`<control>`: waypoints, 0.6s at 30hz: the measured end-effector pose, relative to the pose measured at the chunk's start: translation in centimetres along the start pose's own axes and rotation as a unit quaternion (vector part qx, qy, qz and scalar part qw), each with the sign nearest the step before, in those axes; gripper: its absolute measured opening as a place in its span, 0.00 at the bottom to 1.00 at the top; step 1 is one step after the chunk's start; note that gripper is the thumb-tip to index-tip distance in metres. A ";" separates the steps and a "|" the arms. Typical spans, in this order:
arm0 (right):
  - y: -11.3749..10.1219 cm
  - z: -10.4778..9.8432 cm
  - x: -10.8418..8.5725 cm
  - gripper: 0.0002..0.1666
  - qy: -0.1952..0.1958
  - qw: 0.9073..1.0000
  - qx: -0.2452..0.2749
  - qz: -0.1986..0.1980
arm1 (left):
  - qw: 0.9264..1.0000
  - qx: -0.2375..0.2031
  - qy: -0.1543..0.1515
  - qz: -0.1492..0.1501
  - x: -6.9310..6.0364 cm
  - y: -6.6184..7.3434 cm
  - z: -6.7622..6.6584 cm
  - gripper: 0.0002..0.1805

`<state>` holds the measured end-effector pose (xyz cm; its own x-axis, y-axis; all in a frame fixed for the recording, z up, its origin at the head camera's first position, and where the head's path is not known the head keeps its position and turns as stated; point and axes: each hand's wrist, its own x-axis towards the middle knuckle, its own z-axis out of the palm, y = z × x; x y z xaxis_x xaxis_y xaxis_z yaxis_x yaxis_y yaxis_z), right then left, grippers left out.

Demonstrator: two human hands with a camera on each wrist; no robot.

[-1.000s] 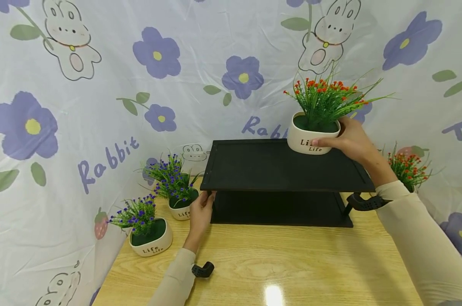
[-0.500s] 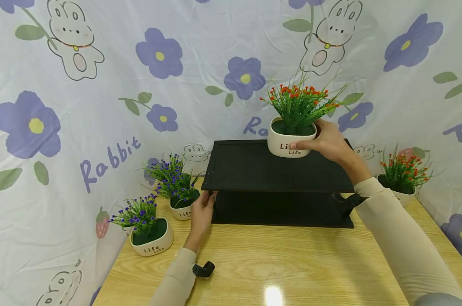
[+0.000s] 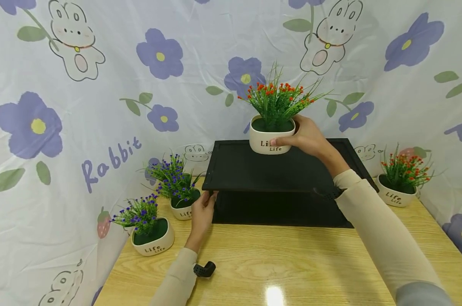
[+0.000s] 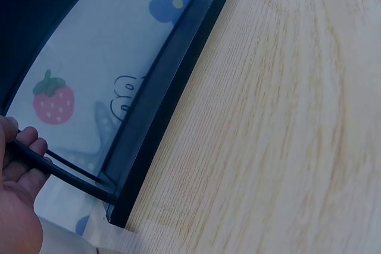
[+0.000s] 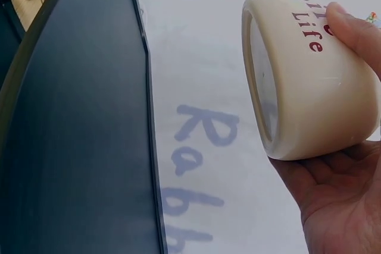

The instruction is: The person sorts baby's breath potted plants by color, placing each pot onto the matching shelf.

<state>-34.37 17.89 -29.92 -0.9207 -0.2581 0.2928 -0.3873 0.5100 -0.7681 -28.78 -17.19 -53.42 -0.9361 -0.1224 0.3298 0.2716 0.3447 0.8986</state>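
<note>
My right hand [image 3: 309, 135] grips a white oval flowerpot [image 3: 267, 142] of red-flowered artificial grass by its right side, thumb on the "Life" lettering. The pot is held upright over the top board of a black two-tier shelf [image 3: 292, 174]; the right wrist view shows its underside [image 5: 265, 81] apart from the board. At the shelf's front left corner my left hand [image 3: 202, 212] holds the thin black post [image 4: 65, 176], its fingers curled round it in the left wrist view.
Two pots of purple flowers [image 3: 154, 244] [image 3: 182, 210] stand left of the shelf on the wooden table [image 3: 261, 259]. Another red-flowered pot [image 3: 397, 195] stands to the right. A printed rabbit-and-flower cloth [image 3: 200, 76] hangs close behind.
My right hand has carried the red-flowered pot leftward above the shelf, from its right part to near its middle. My left hand has stayed at the post.
</note>
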 end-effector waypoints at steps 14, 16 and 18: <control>-1.6 2.9 1.7 0.48 -0.025 1.000 0.014 -0.011 | 1.000 -0.001 0.005 0.010 -0.2 0.2 0.0 0.18; -1.7 3.3 1.9 0.48 -0.028 0.999 0.010 -0.011 | 1.000 -0.001 0.006 0.015 -0.2 0.2 0.0 0.18; -1.8 3.9 2.1 0.49 -0.034 0.999 0.007 -0.012 | 1.000 -0.002 0.007 0.016 -0.2 0.2 0.0 0.18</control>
<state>-35.45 13.23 -30.09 -0.9054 -0.3252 0.2729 -0.4085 0.4920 -0.7688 -28.52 -17.11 -53.31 -0.9241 -0.1238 0.3616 0.3017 0.3443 0.8890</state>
